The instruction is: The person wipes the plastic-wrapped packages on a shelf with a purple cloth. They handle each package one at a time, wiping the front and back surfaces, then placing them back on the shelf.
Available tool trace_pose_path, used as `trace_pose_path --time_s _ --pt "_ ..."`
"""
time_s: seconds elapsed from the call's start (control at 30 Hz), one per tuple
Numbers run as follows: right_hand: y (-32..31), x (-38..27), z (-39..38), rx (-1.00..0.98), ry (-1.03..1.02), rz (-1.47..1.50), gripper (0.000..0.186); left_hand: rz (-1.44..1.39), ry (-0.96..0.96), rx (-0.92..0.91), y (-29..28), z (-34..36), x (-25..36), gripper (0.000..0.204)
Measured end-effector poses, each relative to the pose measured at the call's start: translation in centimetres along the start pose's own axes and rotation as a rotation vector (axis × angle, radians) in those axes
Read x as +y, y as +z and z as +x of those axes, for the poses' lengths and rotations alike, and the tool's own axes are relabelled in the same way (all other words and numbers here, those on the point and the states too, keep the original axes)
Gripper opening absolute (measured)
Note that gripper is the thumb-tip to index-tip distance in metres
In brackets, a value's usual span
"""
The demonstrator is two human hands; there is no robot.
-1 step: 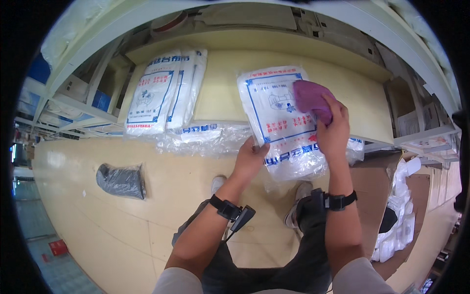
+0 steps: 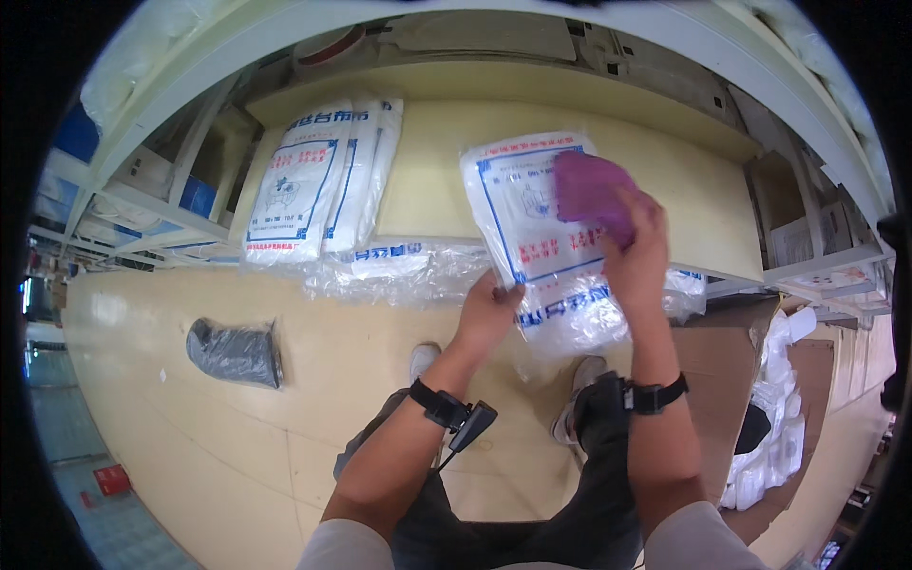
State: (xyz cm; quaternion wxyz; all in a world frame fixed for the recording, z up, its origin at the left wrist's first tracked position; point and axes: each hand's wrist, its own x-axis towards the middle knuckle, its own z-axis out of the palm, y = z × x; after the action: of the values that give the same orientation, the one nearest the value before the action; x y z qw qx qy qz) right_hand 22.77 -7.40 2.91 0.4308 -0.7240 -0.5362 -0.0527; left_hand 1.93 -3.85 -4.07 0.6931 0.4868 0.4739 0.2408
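A white plastic package with blue and red print [image 2: 513,204] lies over the front part of a pale yellow shelf, its lower end hanging past the edge. My left hand [image 2: 491,309] pinches its lower left edge between thumb and fingers. In my right hand [image 2: 638,249], slightly blurred, is a bunched purple cloth [image 2: 591,195], pressed on the package's upper right face. The cloth covers part of the print. To the left on the shelf, several similar white packages [image 2: 296,190] lie overlapping.
More clear-wrapped packages [image 2: 399,271] stick out below the shelf [image 2: 432,142]. A dark bundle in clear plastic [image 2: 236,353] lies on the floor at left. At right stands an open cardboard box [image 2: 708,366] beside white plastic-wrapped goods [image 2: 774,427]. White shelf frames rise on both sides.
My right hand has moved the purple cloth slightly left across the package. The left hand keeps its hold on the package's edge, nearly unmoved.
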Motion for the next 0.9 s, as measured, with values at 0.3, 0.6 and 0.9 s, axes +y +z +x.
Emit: trace_pose_path --time_s 0.3,0.6,0.9 --pt "2.7 2.7 -1.7 -0.159 -0.076 -0.372 0.045 -0.076 0.005 -0.046 -0.8 -0.8 -0.1 0.023" --pt "0.3 7.2 -2.0 -0.089 0.102 -0.475 0.042 0.01 -0.127 0.115 -0.8 0.0 0.7 0.039" --pt "2.2 -0.1 -2.8 -0.108 -0.213 -0.121 0.042 0.093 -0.071 -0.121 0.7 -0.5 1.4 0.038"
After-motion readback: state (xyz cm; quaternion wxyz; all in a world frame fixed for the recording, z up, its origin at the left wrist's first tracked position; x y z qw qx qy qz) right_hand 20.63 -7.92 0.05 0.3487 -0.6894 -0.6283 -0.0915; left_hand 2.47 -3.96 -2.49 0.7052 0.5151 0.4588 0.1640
